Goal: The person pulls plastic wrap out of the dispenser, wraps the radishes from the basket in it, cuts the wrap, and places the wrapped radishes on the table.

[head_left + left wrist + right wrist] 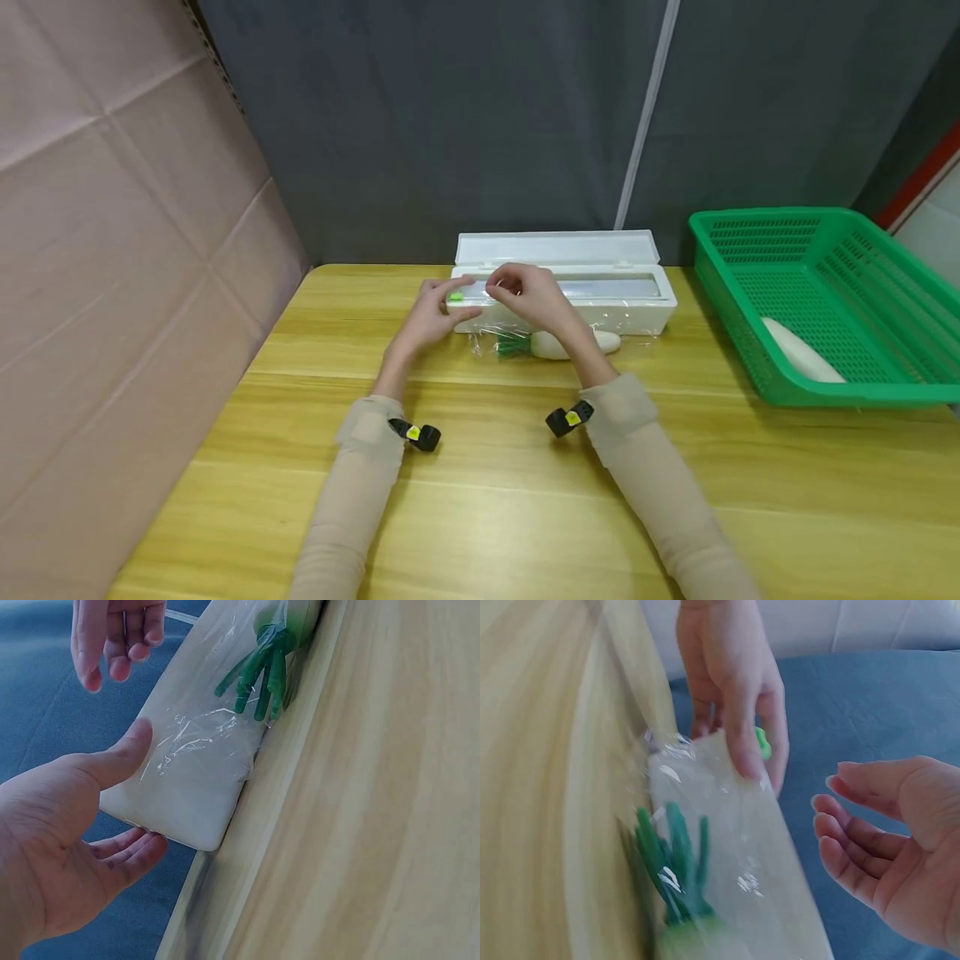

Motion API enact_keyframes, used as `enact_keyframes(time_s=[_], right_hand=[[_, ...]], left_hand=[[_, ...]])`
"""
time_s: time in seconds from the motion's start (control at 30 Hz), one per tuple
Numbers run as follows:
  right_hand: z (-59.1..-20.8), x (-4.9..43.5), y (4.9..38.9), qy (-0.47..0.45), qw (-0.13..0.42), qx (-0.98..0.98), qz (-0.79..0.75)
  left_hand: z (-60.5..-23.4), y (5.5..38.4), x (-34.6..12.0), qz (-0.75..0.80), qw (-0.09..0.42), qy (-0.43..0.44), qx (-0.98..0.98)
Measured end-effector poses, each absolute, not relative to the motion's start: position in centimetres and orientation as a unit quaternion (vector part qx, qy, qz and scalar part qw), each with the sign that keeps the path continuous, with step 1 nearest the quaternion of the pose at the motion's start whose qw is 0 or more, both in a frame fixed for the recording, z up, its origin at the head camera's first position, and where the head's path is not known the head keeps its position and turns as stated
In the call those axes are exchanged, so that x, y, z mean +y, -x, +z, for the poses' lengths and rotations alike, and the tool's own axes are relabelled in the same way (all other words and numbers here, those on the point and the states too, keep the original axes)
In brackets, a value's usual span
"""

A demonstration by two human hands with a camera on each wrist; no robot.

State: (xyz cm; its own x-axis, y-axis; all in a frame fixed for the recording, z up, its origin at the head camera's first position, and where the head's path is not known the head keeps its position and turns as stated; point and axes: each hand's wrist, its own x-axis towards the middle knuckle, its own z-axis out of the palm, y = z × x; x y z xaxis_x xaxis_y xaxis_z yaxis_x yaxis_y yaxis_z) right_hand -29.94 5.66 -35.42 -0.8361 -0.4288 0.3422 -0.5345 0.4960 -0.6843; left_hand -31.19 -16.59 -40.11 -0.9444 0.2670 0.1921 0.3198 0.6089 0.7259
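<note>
A white cling film dispenser point(637, 317) lies lengthwise at the table's back edge, its lid point(557, 248) raised. My left hand point(429, 315) holds the dispenser's left end, thumb on the front and fingers round behind, close to a small green slider point(763, 743). Over the dispenser hovers my right hand point(534, 293), its fingers loosely bent with nothing visible between them in the right wrist view. Clear cling film point(199, 742) hangs down the front, draped over a white radish point(551, 345) with green stalks point(259, 675) that lies along the box.
To the right stands a green plastic basket point(862, 395) with another white radish point(802, 352) inside. A dark grey curtain point(450, 125) hangs behind the wooden table point(480, 500), and a pale pinkish cloth wall point(135, 292) rises at the left.
</note>
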Motion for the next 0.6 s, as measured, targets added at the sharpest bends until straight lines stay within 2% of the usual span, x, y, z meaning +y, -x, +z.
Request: enact_keyframes(time_s=[0.3,0.6], right_hand=[[-36.1,2.3,30.1,-0.283,0.089,-0.866,0.402],[-36.8,0.8,30.6,-0.261,0.078,-0.882,0.386]], left_hand=[[-40.5,31.5,-16.9,-0.409,0.035,0.185,-0.893],[-40.9,31.8,-17.2,-0.405,0.044,0.215,-0.888]])
